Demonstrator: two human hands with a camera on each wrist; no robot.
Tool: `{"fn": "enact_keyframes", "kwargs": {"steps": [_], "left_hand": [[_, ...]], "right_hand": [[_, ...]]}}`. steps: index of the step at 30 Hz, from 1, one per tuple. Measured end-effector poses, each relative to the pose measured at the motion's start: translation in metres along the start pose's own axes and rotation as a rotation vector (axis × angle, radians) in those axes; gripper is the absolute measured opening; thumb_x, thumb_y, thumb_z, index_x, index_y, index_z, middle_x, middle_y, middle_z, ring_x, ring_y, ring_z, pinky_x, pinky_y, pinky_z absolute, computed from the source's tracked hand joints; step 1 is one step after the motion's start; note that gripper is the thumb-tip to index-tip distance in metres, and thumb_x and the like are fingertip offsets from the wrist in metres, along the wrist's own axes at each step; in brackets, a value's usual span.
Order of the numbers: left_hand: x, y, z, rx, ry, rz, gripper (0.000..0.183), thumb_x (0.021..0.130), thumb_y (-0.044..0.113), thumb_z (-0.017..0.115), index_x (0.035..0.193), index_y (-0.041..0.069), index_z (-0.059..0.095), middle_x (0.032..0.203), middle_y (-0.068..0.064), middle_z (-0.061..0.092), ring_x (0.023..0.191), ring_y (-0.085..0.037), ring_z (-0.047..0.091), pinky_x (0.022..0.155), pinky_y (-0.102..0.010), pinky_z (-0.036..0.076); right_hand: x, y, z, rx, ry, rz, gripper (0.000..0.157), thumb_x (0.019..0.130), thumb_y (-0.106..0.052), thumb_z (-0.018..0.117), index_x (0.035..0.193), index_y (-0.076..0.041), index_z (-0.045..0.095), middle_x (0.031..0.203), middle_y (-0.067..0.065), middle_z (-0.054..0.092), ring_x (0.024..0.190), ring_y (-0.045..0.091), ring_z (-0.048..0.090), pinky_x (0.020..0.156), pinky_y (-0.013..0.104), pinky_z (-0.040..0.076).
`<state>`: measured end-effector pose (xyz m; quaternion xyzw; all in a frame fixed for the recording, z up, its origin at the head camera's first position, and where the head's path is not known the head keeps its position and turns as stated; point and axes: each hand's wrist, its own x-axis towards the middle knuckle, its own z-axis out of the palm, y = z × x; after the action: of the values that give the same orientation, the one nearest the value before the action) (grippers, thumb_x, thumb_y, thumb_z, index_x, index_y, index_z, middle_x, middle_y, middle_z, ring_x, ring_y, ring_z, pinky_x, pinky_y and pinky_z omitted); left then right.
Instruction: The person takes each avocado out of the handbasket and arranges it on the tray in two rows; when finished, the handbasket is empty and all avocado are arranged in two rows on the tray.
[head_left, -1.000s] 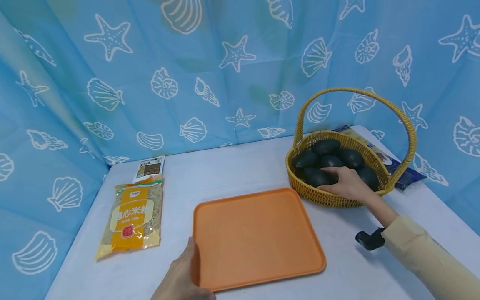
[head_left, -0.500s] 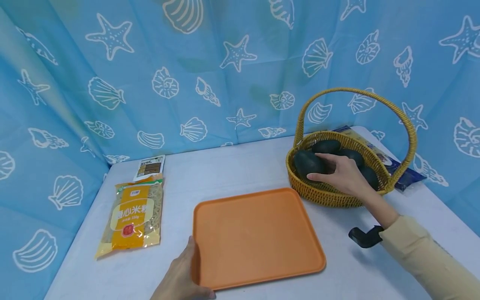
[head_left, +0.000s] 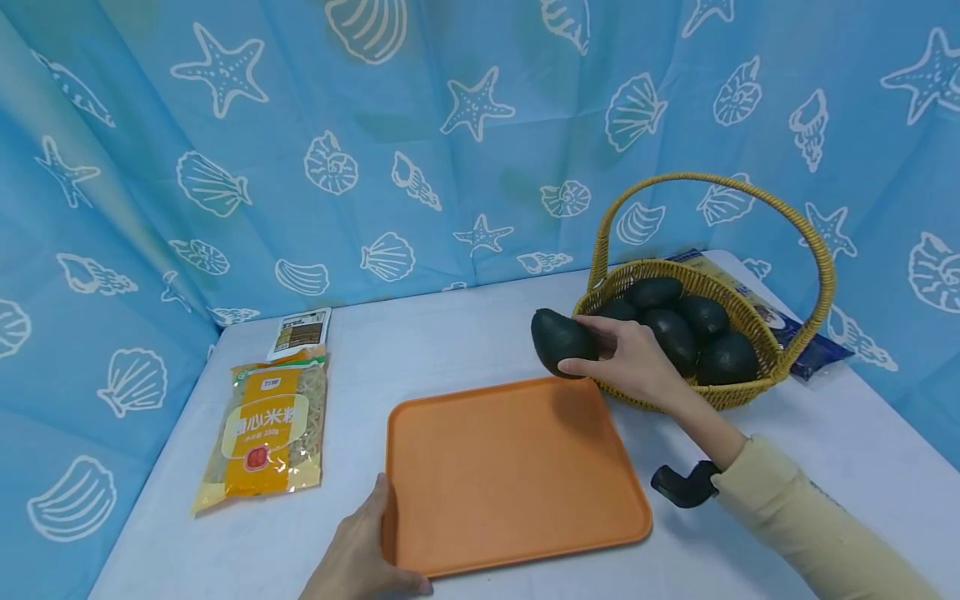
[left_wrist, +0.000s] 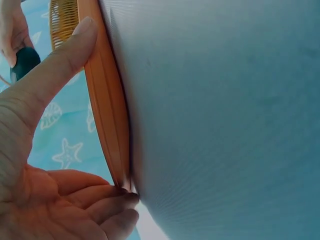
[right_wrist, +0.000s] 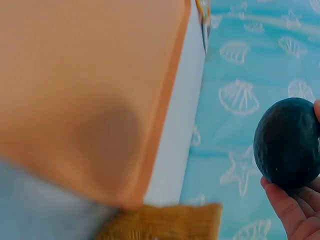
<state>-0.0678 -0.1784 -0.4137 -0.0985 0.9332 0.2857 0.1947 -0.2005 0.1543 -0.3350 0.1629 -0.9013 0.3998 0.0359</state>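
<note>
In the head view, my right hand [head_left: 626, 358] pinches a dark green avocado [head_left: 561, 342] between thumb and fingers, above the far right corner of the orange tray [head_left: 517, 479]. The right wrist view shows the same avocado [right_wrist: 286, 145] with fingers at its side and below it. My left hand [head_left: 356, 546] rests against the tray's near left corner. Its thumb lies nearly straight along the front edge [left_wrist: 107, 115] in the left wrist view, and its fingertips touch the side. Several more avocados [head_left: 701, 317] lie in a woven basket [head_left: 648, 396] with a tall handle.
A yellow bag of dry noodles [head_left: 258, 433] and a small white packet [head_left: 300, 333] lie left of the tray. A dark blue packet [head_left: 821, 354] sits behind the basket. A black curved piece [head_left: 684, 485] sticks out from my right sleeve. A blue shell-print curtain [head_left: 465, 167] hangs behind.
My right hand has lifted an avocado out of the basket and carried it left toward the tray. The left hand stays at the tray corner.
</note>
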Motion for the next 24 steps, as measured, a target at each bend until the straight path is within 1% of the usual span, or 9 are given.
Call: {"fn": "enact_keyframes", "kwargs": {"steps": [1, 4, 8, 12, 16, 19, 21, 24], "left_hand": [[0.000, 0.000, 0.000, 0.000, 0.001, -0.002, 0.144, 0.039, 0.040, 0.096, 0.151, -0.003, 0.017, 0.153, -0.028, 0.028, 0.136, -0.045, 0.036, 0.112, -0.060, 0.034], [0.000, -0.001, 0.000, 0.002, 0.003, -0.009, 0.143, 0.039, 0.042, 0.096, 0.151, -0.002, 0.019, 0.153, -0.027, 0.029, 0.136, -0.044, 0.037, 0.111, -0.060, 0.035], [0.000, 0.001, 0.001, 0.001, 0.004, -0.012, 0.142, 0.039, 0.043, 0.096, 0.150, -0.002, 0.021, 0.152, -0.027, 0.031, 0.134, -0.044, 0.039, 0.111, -0.060, 0.036], [0.001, 0.001, 0.001, 0.026, 0.016, -0.029, 0.140, 0.038, 0.046, 0.095, 0.151, 0.000, 0.024, 0.152, -0.027, 0.032, 0.133, -0.044, 0.040, 0.109, -0.060, 0.038], [0.002, -0.001, 0.001, 0.030, 0.006, -0.062, 0.139, 0.039, 0.047, 0.095, 0.151, 0.002, 0.025, 0.151, -0.026, 0.033, 0.133, -0.044, 0.040, 0.108, -0.061, 0.038], [0.003, -0.002, 0.003, 0.006, -0.027, -0.087, 0.139, 0.040, 0.044, 0.095, 0.151, 0.002, 0.022, 0.151, -0.026, 0.034, 0.132, -0.044, 0.040, 0.108, -0.063, 0.037], [0.004, -0.003, 0.003, -0.002, -0.047, -0.104, 0.139, 0.040, 0.042, 0.095, 0.151, 0.002, 0.021, 0.151, -0.026, 0.034, 0.131, -0.043, 0.041, 0.107, -0.063, 0.037], [0.004, -0.004, 0.002, -0.009, -0.070, -0.110, 0.139, 0.040, 0.035, 0.096, 0.152, 0.002, 0.020, 0.151, -0.027, 0.032, 0.130, -0.043, 0.042, 0.107, -0.064, 0.038]], "right_hand": [[0.001, -0.002, 0.005, 0.017, -0.011, -0.007, 0.066, 0.080, -0.030, 0.078, 0.134, 0.000, 0.054, 0.124, 0.021, 0.064, 0.098, 0.030, 0.066, 0.087, 0.045, 0.059], [0.002, -0.009, 0.020, 0.081, -0.043, -0.030, 0.063, 0.079, -0.026, 0.079, 0.132, 0.001, 0.056, 0.122, 0.021, 0.065, 0.101, 0.031, 0.068, 0.085, 0.043, 0.060], [0.004, -0.018, 0.039, 0.144, -0.087, -0.024, 0.064, 0.079, -0.025, 0.079, 0.132, 0.001, 0.056, 0.126, 0.021, 0.063, 0.111, 0.034, 0.065, 0.090, 0.044, 0.059], [0.006, -0.026, 0.054, 0.180, -0.122, -0.013, 0.065, 0.079, -0.025, 0.079, 0.133, 0.002, 0.055, 0.128, 0.020, 0.062, 0.112, 0.034, 0.064, 0.088, 0.042, 0.060], [0.007, -0.032, 0.069, 0.147, -0.138, -0.005, 0.065, 0.079, -0.028, 0.078, 0.132, 0.001, 0.056, 0.126, 0.019, 0.063, 0.111, 0.033, 0.064, 0.088, 0.041, 0.059], [0.009, -0.036, 0.083, 0.109, -0.143, 0.001, 0.064, 0.078, -0.032, 0.079, 0.130, 0.000, 0.058, 0.124, 0.017, 0.065, 0.110, 0.031, 0.064, 0.089, 0.043, 0.057], [0.010, -0.039, 0.093, 0.103, -0.150, 0.007, 0.063, 0.077, -0.033, 0.079, 0.129, -0.001, 0.059, 0.122, 0.015, 0.066, 0.108, 0.029, 0.064, 0.088, 0.042, 0.057], [0.012, -0.045, 0.107, 0.106, -0.163, 0.015, 0.062, 0.077, -0.032, 0.080, 0.128, -0.003, 0.060, 0.121, 0.013, 0.067, 0.106, 0.027, 0.065, 0.085, 0.039, 0.058]]}}
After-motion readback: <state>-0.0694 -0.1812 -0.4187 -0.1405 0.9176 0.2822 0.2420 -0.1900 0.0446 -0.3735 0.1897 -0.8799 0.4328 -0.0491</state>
